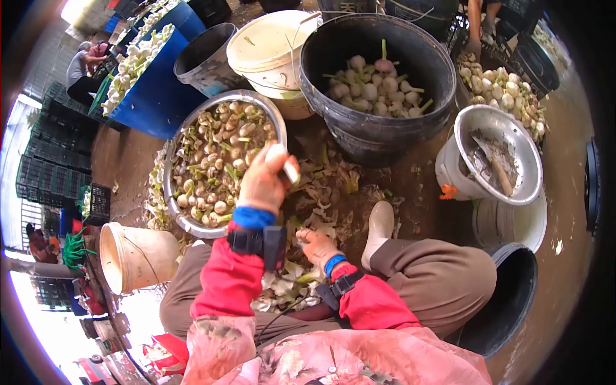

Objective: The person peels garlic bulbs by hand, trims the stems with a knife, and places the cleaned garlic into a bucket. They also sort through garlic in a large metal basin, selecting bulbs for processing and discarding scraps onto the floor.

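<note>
My left hand (262,185) is closed round a white garlic bulb (276,153), a little smeared by motion, above the right rim of a wide metal basin (169,183). Unpeeled garlic bulbs (221,207) lie in that basin in brownish water. My right hand (319,249) is lower, between my legs, with its fingers curled. A small greyish tip shows at those fingers, but I cannot make out what it is. Garlic peelings (321,215) cover the ground around and below both hands. Ahead, a big black tub (378,138) holds cleaned garlic bulbs with short stems (378,90).
At the right, a metal bowl (530,138) on a white bucket holds a wooden-handled blade (494,160). A heap of garlic (504,93) lies beyond. White buckets (144,256) and blue barrels (151,96) stand around. Other people (83,70) work farther off; another person's hand (473,48) is near the heap.
</note>
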{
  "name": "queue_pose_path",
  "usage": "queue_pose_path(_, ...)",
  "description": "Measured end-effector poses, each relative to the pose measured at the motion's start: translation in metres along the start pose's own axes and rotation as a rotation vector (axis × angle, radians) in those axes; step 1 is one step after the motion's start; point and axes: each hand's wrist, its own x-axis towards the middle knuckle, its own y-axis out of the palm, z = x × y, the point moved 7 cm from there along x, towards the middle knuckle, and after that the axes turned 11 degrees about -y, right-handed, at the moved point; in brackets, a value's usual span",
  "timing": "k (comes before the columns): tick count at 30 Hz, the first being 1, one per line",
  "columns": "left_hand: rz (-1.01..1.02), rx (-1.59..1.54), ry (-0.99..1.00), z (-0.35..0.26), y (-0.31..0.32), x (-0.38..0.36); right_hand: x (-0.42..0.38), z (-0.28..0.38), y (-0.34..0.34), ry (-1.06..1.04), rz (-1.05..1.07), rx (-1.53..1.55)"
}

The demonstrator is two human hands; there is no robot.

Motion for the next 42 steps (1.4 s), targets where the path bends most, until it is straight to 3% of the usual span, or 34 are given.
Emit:
queue_pose_path(2, 0.151, -0.183, 0.037, -0.04, 0.061, 0.016, 0.002, -0.011, 0.005, 0.096, 0.012, 0.065)
queue_pose_path(4, 0.338, -0.138, 0.065, -0.073, 0.099, 0.021, 0.015, -0.044, 0.015, 0.057, -0.034, 0.068)
queue_pose_path(7, 0.192, -0.063, 0.193, -0.099, 0.061, 0.039, 0.017, -0.056, 0.008, 0.047, -0.088, 0.202)
queue_pose_path(9, -0.204, 0.081, 0.153, -0.085, -0.026, 0.07, 0.012, -0.025, -0.014, -0.005, -0.116, 0.113)
queue_pose_path(10, -0.254, 0.249, 0.128, -0.072, -0.062, 0.084, 0.014, -0.024, -0.017, -0.002, -0.114, 0.117)
queue_pose_path(11, -0.517, 0.406, 0.089, -0.053, -0.102, 0.092, 0.014, -0.029, -0.015, 0.07, -0.115, 0.132)
queue_pose_path(12, -0.559, 0.759, 0.242, -0.034, -0.149, 0.112, 0.012, -0.034, -0.013, 0.144, -0.116, 0.147)
queue_pose_path(13, -0.588, 1.12, 0.176, -0.023, -0.161, 0.12, 0.012, -0.033, -0.013, 0.181, -0.11, 0.166)
queue_pose_path(14, -0.653, 1.253, 0.16, -0.012, -0.167, 0.133, 0.013, -0.036, -0.011, 0.182, -0.114, 0.162)
queue_pose_path(15, -0.691, 1.557, 0.014, 0.005, -0.177, 0.141, 0.012, -0.038, -0.008, 0.171, -0.127, 0.227)
queue_pose_path(16, -0.718, 1.859, -0.144, -0.003, -0.142, 0.133, 0.013, -0.037, -0.009, 0.16, -0.141, 0.292)
queue_pose_path(18, -0.654, 1.838, -0.521, 0.015, -0.177, 0.159, 0.015, -0.039, -0.014, 0.186, -0.139, 0.256)
queue_pose_path(19, -0.61, 1.829, -0.449, 0.037, -0.228, 0.185, 0.015, -0.04, -0.018, 0.179, -0.161, 0.228)
queue_pose_path(20, -0.697, 1.659, -0.378, 0.023, -0.222, 0.174, 0.013, -0.041, -0.021, 0.174, -0.181, 0.204)
queue_pose_path(22, -0.717, 1.077, -0.058, 0.014, -0.27, 0.166, 0.013, -0.036, -0.027, 0.213, -0.172, 0.193)
queue_pose_path(25, -0.55, 0.581, 0.174, -0.024, -0.208, 0.093, 0.014, -0.026, -0.031, 0.213, -0.213, 0.118)
queue_pose_path(26, -0.475, 0.471, 0.141, -0.022, -0.2, 0.074, 0.016, -0.021, -0.027, 0.203, -0.21, 0.125)
queue_pose_path(28, -0.277, 0.285, 0.045, -0.006, -0.184, 0.038, 0.022, 0.004, -0.023, -0.075, -0.369, 0.529)
queue_pose_path(30, -0.315, 0.035, -0.11, 0.011, -0.133, -0.011, 0.027, 0.027, -0.022, -0.158, -0.364, 0.627)
queue_pose_path(31, -0.16, 0.062, -0.108, 0.027, -0.123, -0.022, 0.028, 0.039, -0.025, -0.233, -0.361, 0.722)
queue_pose_path(34, -0.167, -0.066, -0.186, 0.06, -0.076, -0.063, 0.016, 0.063, -0.018, 0.013, -0.176, 0.981)
queue_pose_path(36, -0.193, 0.123, -0.143, 0.075, -0.07, -0.078, 0.015, 0.051, -0.011, 0.024, -0.207, 1.076)
queue_pose_path(38, -0.293, 0.941, 0.099, 0.071, -0.053, -0.096, 0.012, 0.073, -0.006, -0.067, -0.046, 1.569)
queue_pose_path(40, -0.365, 0.836, 0.122, 0.073, -0.049, -0.107, 0.003, 0.078, -0.01, -0.054, -0.111, 1.516)
queue_pose_path(42, -0.408, 0.932, 0.132, 0.065, -0.044, -0.114, -0.002, 0.083, -0.027, -0.088, -0.202, 1.119)
